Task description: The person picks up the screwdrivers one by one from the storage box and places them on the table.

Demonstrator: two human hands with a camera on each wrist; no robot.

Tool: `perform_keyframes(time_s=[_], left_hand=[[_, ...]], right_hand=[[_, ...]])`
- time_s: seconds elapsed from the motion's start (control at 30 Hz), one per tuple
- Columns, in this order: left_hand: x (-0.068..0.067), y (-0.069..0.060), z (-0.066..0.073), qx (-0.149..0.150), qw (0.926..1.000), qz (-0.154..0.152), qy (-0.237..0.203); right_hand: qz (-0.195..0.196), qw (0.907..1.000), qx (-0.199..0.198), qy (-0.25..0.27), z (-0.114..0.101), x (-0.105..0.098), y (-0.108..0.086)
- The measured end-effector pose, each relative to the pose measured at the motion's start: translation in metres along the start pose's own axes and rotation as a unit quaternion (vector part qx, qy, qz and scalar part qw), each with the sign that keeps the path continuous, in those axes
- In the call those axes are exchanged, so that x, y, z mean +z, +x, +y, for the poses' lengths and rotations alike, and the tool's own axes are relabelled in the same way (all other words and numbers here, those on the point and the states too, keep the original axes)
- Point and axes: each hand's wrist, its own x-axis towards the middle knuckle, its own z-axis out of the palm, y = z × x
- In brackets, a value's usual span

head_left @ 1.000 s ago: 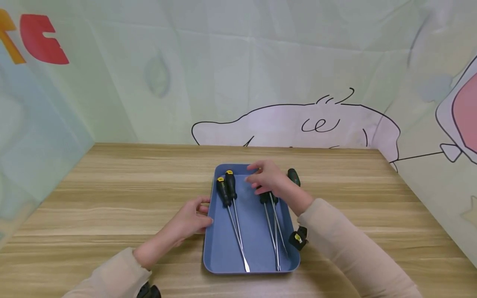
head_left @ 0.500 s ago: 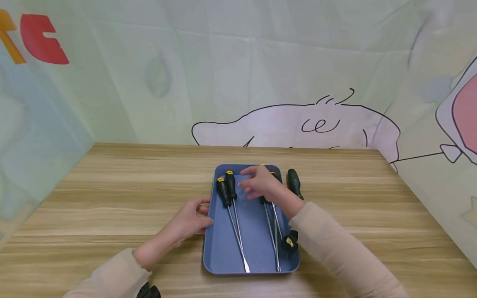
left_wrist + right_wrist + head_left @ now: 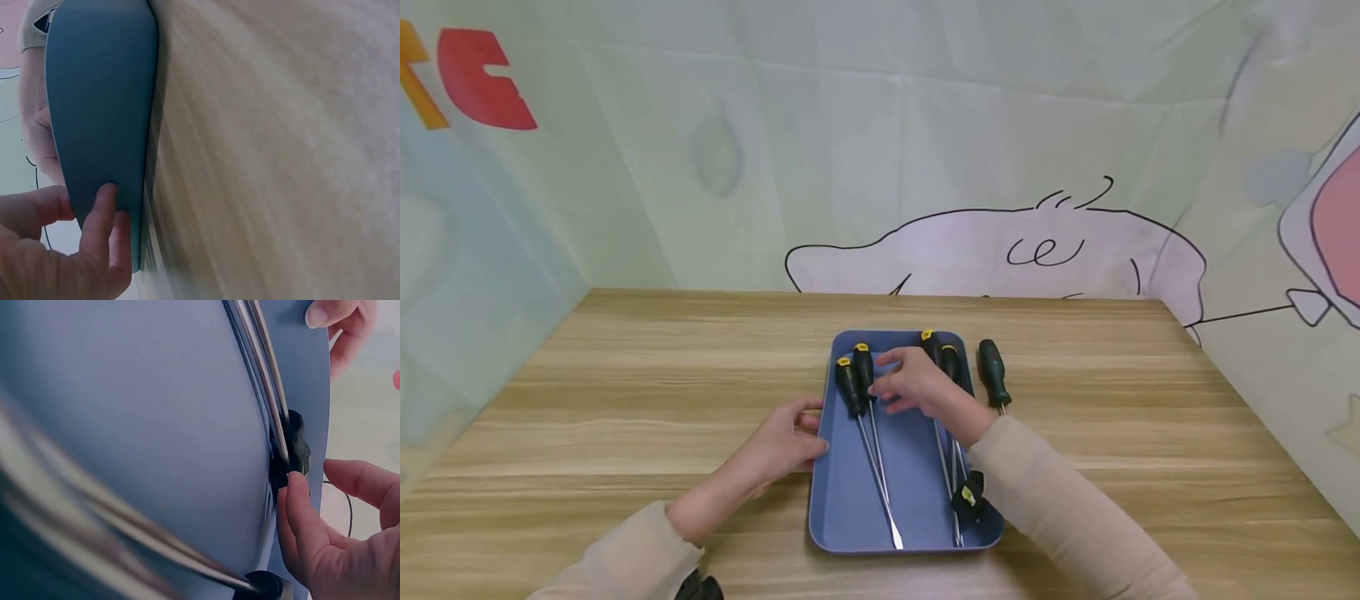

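In the head view, a blue tray [image 3: 842, 500] holds screwdrivers with black and yellow handles. Two of them, a left screwdriver [image 3: 847, 387] and its neighbour [image 3: 863, 362], lie along the left side. My left hand [image 3: 778, 439] grips the tray's left wall, thumb [image 3: 319, 314] over the rim and fingers [image 3: 100, 219] against the outside. Above the tray, my right hand [image 3: 917, 385] has its fingertips at the neighbour's handle, thumb and fingers spread apart. In the right wrist view those fingers [image 3: 299, 503] are beside the black handles [image 3: 294, 434]; contact is hard to tell.
More screwdrivers [image 3: 930, 342] lie along the tray's right side, partly hidden by my right arm. A dark green screwdriver [image 3: 992, 371] lies on the wooden table [image 3: 670, 358] right of the tray. A printed cloth [image 3: 865, 150] stands behind the table.
My right hand has moved left and slightly down, from the right-hand screwdrivers to the left pair, uncovering the right handles. My left hand and the tray have stayed put.
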Motion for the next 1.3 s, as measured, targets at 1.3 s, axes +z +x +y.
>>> perform_keyframes(time_s=[1.3], left_hand=[[0.0, -0.001, 0.002, -0.003, 0.9999, -0.001, 0.012]], right_hand=[[0.042, 0.9947, 0.018, -0.092, 0.001, 0.023, 0.011]])
